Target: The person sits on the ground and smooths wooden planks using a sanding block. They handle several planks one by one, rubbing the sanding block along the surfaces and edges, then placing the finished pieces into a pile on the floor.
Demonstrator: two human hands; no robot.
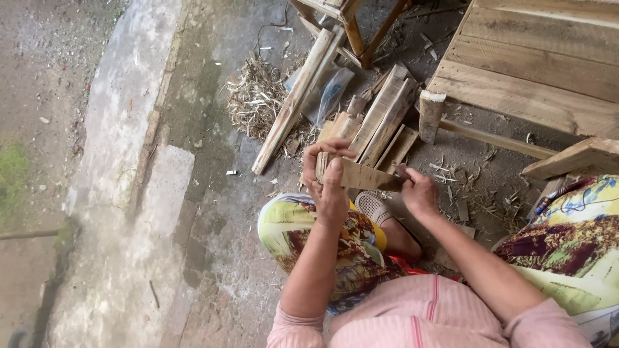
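A short flat piece of split wood [361,175] is held level in front of me, above my knee. My left hand [327,179] wraps its left end, fingers curled over the top and thumb along the near face. My right hand [418,192] grips its right end, where something dark shows at the fingers; I cannot tell what it is. Below the hands are my patterned trouser knee [290,225] and a foot in a beige slipper [374,207].
Several wooden slats [385,119] and a long batten [293,103] lie on the ground ahead, beside a heap of shavings [255,96]. A plank bench [535,71] stands at the upper right, a wooden stool frame [354,29] at the top. Concrete kerb [122,129] at left.
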